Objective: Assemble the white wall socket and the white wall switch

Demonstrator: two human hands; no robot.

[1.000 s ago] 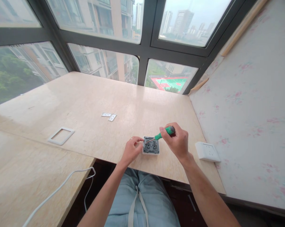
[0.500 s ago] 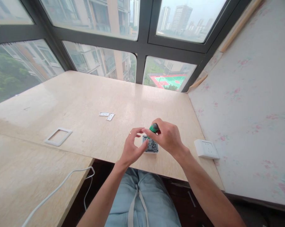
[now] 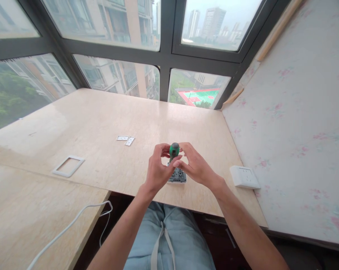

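A screwdriver with a green and dark grey handle stands nearly upright over a wall socket module. Fingers of my left hand curl around the left and far side of the handle, the thumb crossing in front. From the right, my right hand closes on the same handle with thumb and fingertips. Dark grey inner parts of the socket face up at the table's near edge, partly covered by my hands. The screwdriver's tip is hidden.
Two small white cover plates lie beyond my left hand. A white square frame rests farther left. On the right, a white socket box sits against the papered wall. A white cable runs over the lower-left tabletop.
The screwdriver has shifted left and become more upright. My left hand has moved up and closed around its handle, while my right hand has loosened from a full-fist hold to its fingertips.
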